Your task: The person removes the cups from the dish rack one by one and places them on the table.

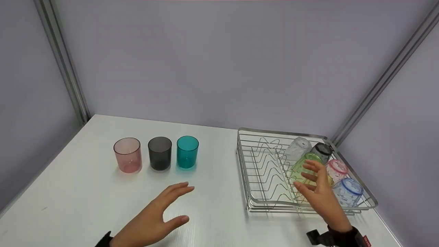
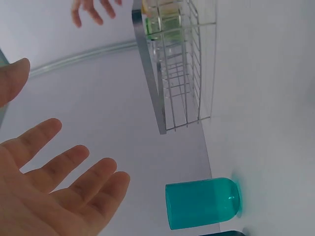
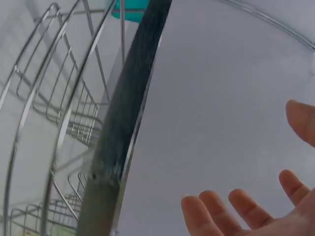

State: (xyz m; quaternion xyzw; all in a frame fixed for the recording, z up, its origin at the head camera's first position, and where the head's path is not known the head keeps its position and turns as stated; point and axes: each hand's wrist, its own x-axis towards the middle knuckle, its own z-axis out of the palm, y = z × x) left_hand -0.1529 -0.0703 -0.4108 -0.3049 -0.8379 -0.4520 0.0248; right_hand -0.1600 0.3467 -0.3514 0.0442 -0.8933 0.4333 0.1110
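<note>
Head view: a white table [image 1: 219,212] fills a booth of pale lilac walls [image 1: 219,61] with metal corner strips. At left stand three upright cups in a row: pink cup [image 1: 127,155], grey cup [image 1: 159,153], teal cup [image 1: 187,151]. At right a wire rack [image 1: 255,161] holds cups tipped on its prongs: clear, dark, green cup [image 1: 301,168], pink and blue. The left hand [image 1: 154,216] hovers over the table near the teal cup, fingers spread, holding nothing. The right hand [image 1: 317,190] hovers at the rack, fingers spread, before the green cup; whether it touches is unclear. Left wrist view: open fingers [image 2: 74,172] apart from the teal cup [image 2: 202,202], the rack [image 2: 172,64] beyond. Right wrist view: spread fingertips [image 3: 246,209] beside the rack's rim [image 3: 123,132]
</note>
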